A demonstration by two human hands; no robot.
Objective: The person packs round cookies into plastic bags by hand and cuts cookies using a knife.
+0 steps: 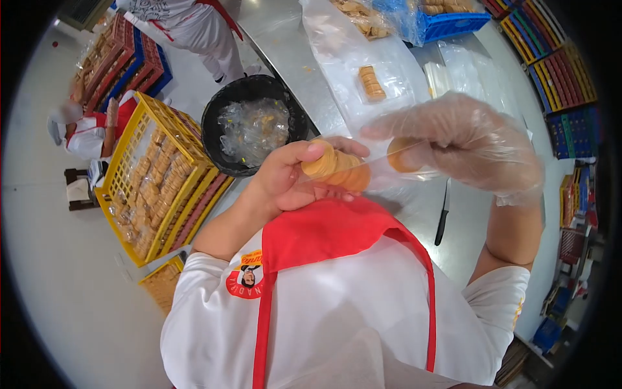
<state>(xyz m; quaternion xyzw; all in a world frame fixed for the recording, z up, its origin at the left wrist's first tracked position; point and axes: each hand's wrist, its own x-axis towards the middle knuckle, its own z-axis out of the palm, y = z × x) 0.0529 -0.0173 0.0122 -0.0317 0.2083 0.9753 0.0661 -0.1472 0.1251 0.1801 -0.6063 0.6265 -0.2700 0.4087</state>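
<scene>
My bare left hand (pixel 291 172) is wrapped round a stack of round golden biscuits (pixel 334 170), thumb on top. My right hand (pixel 463 139), in a clear plastic glove, is closed on a clear plastic bag (pixel 382 178) that stretches toward the stack. One more round biscuit (pixel 403 155) shows at the right hand's fingers, seen through the plastic. Beyond the hands, a short row of biscuits (pixel 371 83) lies on a white plastic sheet (pixel 337 58). A black-handled knife (pixel 443 217) rests on the metal table (pixel 414 220) below my right hand.
A black tub (pixel 214 123) of crumpled plastic stands left of the table. Yellow crates (pixel 123 162) of packed biscuits are further left. A blue crate (pixel 453 27) sits at the far side. Two people, one in a white cap (pixel 55 131), are at the upper left.
</scene>
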